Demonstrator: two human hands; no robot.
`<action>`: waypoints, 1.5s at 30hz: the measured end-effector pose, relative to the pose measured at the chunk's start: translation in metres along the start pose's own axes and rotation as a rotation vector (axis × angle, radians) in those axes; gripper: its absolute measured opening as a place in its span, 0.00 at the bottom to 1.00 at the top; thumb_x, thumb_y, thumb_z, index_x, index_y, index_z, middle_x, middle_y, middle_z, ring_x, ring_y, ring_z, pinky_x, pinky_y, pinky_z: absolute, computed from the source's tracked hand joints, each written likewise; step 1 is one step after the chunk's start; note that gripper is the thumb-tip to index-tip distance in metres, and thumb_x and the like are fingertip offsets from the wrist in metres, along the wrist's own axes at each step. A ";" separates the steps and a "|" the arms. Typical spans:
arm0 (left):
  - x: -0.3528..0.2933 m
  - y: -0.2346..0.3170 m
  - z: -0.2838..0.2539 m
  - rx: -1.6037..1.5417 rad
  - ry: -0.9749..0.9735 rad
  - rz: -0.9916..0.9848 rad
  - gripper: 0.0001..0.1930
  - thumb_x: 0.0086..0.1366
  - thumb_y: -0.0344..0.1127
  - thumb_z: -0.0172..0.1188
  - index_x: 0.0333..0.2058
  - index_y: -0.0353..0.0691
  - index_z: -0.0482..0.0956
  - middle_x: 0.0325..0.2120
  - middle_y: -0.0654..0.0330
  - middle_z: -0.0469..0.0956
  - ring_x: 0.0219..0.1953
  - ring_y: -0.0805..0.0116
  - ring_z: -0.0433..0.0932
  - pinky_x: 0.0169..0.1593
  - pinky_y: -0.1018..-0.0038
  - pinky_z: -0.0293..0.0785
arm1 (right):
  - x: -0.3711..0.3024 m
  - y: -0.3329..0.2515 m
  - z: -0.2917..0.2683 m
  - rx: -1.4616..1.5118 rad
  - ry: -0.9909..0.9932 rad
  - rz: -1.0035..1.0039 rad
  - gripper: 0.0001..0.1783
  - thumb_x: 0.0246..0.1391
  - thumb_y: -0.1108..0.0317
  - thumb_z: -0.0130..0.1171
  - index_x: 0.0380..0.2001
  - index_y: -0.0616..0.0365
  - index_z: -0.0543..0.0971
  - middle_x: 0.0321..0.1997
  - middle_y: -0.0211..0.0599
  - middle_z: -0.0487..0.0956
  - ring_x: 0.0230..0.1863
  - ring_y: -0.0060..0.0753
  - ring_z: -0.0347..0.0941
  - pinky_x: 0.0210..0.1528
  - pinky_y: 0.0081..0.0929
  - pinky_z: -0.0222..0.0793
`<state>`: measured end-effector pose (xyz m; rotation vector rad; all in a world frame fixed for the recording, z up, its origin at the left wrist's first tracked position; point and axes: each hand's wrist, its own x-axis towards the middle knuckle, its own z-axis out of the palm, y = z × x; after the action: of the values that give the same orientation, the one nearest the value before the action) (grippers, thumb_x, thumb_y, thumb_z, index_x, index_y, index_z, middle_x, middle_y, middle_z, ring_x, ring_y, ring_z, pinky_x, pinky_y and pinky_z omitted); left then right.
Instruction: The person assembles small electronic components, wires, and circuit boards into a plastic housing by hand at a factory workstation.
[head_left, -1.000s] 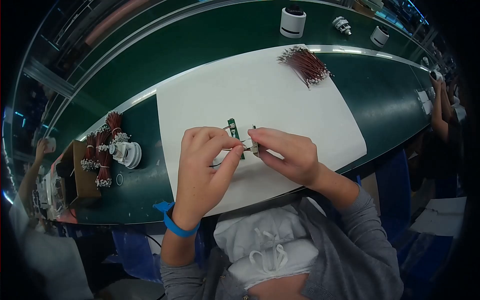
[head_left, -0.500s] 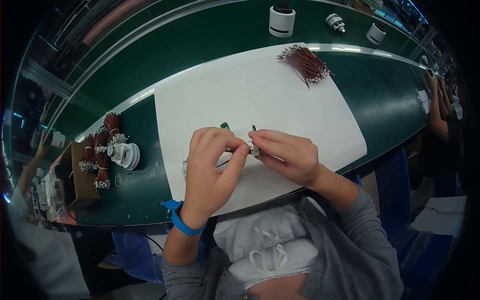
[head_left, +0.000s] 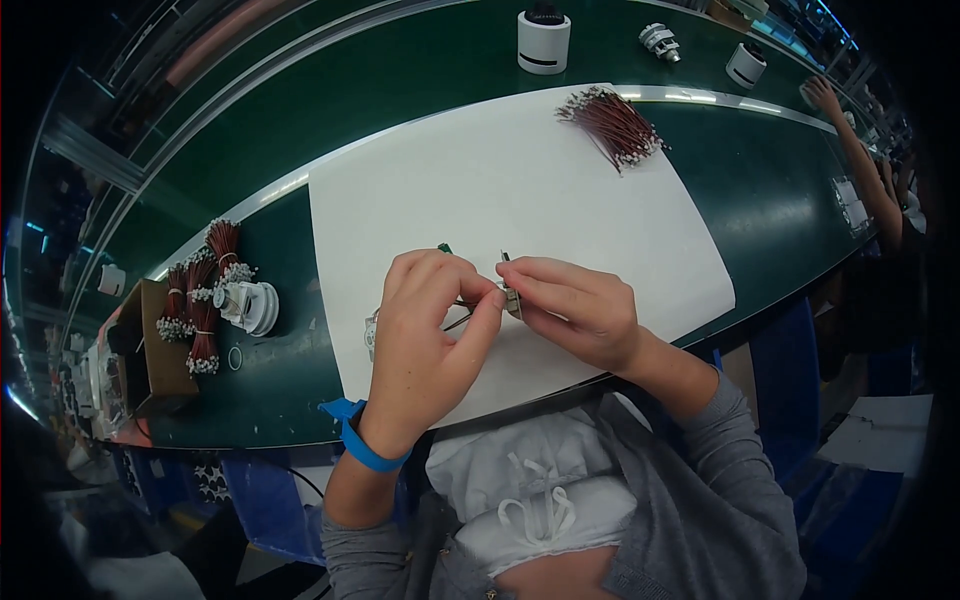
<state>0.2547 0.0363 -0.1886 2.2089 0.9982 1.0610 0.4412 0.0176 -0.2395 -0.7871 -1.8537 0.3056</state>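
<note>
Now closer, the left hand point(head_left: 425, 335), fingers closed on wires point(head_left: 463, 303), sits beside the small board point(head_left: 513, 303) pinched by the right hand point(head_left: 580, 315); connection unconfirmed.

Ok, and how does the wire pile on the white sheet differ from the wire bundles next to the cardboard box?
The wire pile fans out loosely, while the wire bundles are drawn in narrow at the middle. The pile is one heap; the bundles are several, close together. The pile lies on the white sheet, the bundles off it, beside the cardboard box. Both show reddish-brown wires with whitish ends.
</note>
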 end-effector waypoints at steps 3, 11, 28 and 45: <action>0.000 -0.001 -0.001 -0.037 -0.014 -0.011 0.03 0.53 0.26 0.60 0.25 0.37 0.75 0.26 0.59 0.74 0.38 0.59 0.70 0.44 0.67 0.66 | 0.000 0.001 -0.004 0.024 -0.023 0.011 0.19 0.42 0.80 0.64 0.42 0.65 0.79 0.44 0.45 0.79 0.37 0.37 0.80 0.38 0.25 0.78; 0.001 0.000 -0.010 -0.134 -0.093 -0.102 0.03 0.52 0.26 0.58 0.23 0.37 0.73 0.24 0.60 0.73 0.34 0.62 0.70 0.39 0.70 0.67 | 0.007 -0.008 -0.006 0.076 -0.100 0.034 0.19 0.42 0.82 0.62 0.42 0.65 0.78 0.44 0.47 0.79 0.38 0.38 0.80 0.38 0.23 0.76; -0.086 -0.035 -0.067 -0.078 0.171 -0.347 0.40 0.58 0.36 0.58 0.63 0.28 0.47 0.59 0.39 0.59 0.63 0.46 0.57 0.65 0.61 0.49 | -0.001 -0.062 0.004 -0.044 -0.431 0.414 0.26 0.46 0.71 0.65 0.49 0.64 0.70 0.46 0.47 0.75 0.31 0.29 0.75 0.32 0.24 0.72; -0.097 -0.058 -0.048 0.062 0.115 -0.323 0.37 0.62 0.41 0.48 0.62 0.22 0.46 0.60 0.36 0.58 0.62 0.39 0.56 0.65 0.53 0.47 | 0.203 0.120 0.167 -0.235 -0.357 0.502 0.28 0.40 0.50 0.68 0.35 0.64 0.78 0.39 0.50 0.80 0.41 0.48 0.77 0.45 0.37 0.71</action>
<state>0.1508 0.0018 -0.2438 1.9622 1.3995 1.0258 0.2886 0.2630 -0.2262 -1.4407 -2.0228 0.5817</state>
